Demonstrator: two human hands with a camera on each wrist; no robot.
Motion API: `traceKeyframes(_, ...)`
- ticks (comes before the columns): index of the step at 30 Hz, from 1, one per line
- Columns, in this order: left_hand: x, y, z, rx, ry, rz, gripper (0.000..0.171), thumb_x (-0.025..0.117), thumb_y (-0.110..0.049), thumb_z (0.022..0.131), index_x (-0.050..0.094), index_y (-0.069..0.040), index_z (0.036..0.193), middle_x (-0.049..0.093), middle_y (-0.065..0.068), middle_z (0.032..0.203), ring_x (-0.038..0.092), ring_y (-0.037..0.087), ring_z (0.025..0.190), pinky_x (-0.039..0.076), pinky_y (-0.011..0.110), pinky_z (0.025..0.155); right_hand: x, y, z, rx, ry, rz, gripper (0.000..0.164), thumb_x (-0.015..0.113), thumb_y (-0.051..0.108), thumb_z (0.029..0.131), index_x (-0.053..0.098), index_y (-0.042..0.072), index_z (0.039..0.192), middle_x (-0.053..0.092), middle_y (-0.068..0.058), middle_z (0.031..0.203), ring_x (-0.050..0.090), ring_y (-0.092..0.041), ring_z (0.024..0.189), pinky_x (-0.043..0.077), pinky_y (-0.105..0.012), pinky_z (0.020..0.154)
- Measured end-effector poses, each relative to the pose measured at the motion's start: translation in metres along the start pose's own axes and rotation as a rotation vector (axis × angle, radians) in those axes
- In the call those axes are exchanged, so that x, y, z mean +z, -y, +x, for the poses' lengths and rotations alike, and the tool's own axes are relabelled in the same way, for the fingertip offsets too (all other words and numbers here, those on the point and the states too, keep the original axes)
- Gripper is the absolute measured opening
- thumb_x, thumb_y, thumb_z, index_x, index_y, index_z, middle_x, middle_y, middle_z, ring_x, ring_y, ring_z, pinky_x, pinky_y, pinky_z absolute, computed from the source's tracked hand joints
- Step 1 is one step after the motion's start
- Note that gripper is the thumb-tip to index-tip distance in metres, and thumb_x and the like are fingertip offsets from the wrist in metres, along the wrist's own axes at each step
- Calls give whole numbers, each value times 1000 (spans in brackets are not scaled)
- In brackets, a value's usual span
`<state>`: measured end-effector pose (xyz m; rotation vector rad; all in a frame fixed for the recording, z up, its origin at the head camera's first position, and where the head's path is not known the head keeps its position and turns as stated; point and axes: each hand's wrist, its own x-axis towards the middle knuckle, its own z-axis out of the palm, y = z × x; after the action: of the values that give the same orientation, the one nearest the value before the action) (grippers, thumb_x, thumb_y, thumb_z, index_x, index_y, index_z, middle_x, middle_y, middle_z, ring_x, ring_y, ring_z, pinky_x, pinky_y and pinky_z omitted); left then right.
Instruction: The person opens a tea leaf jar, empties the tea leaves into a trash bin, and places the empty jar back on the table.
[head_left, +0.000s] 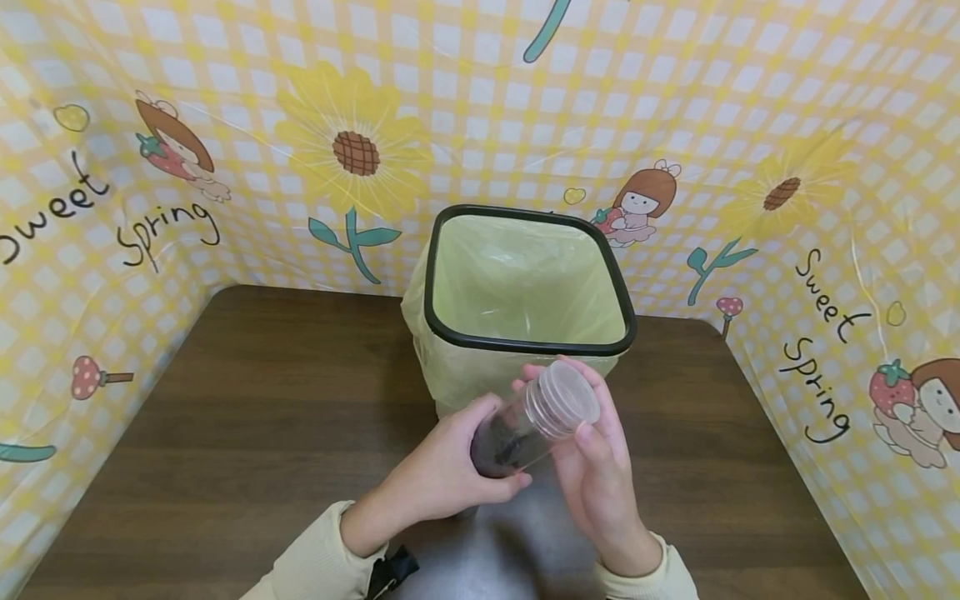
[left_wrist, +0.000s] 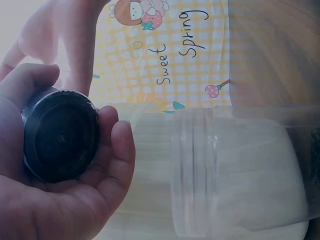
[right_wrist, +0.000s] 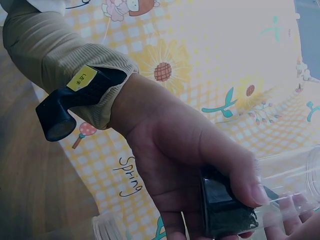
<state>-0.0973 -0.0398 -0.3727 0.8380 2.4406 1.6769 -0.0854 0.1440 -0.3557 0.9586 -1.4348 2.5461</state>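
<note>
A clear plastic jar [head_left: 517,437] with dark contents in its lower end is held tilted above the table, in front of the bin. My left hand [head_left: 465,454] grips its lower body, thumb on one side and fingers round the other. At the top end, my right hand [head_left: 596,467] holds the jar by its translucent lid [head_left: 573,396], thumb at the near edge and fingers behind. The left wrist view shows the jar's dark base [left_wrist: 62,137] inside the left palm. In the right wrist view, the left thumb lies across the dark contents [right_wrist: 230,210].
Behind the hands stands a bin with a black rim [head_left: 528,343] and a pale yellow liner bag [head_left: 442,367]. A second clear jar [left_wrist: 250,175] stands upright on the brown wooden table [head_left: 300,433]. Yellow checked cloth [head_left: 480,150] walls the back and both sides.
</note>
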Motion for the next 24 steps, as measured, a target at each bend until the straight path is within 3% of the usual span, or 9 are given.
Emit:
traceKeyframes(8, 1, 1, 0, 10, 7, 11, 42, 87, -20, 75, 59, -19, 108, 61, -10, 94, 59, 8, 82, 51, 27, 74, -3, 4, 1, -18, 6, -16, 50, 50, 23, 105, 35, 2, 148, 53, -20, 141, 56, -35, 129, 45, -41, 107)
traceKeyframes(18, -2, -1, -3, -6, 4, 18, 42, 87, -21, 76, 60, -21, 108, 63, -11, 94, 60, 8, 84, 51, 28, 76, -14, 15, 0, -58, -75, -14, 52, 54, 22, 104, 40, -4, 147, 56, -21, 140, 56, -31, 128, 40, -41, 112)
traceKeyframes(24, -4, -2, -5, 7, 6, 17, 42, 87, -20, 76, 60, -20, 109, 63, -11, 94, 61, 8, 85, 51, 28, 78, -22, 25, -1, -93, -55, 20, 53, 49, 16, 105, 37, -11, 149, 54, -26, 143, 56, -34, 129, 43, -40, 110)
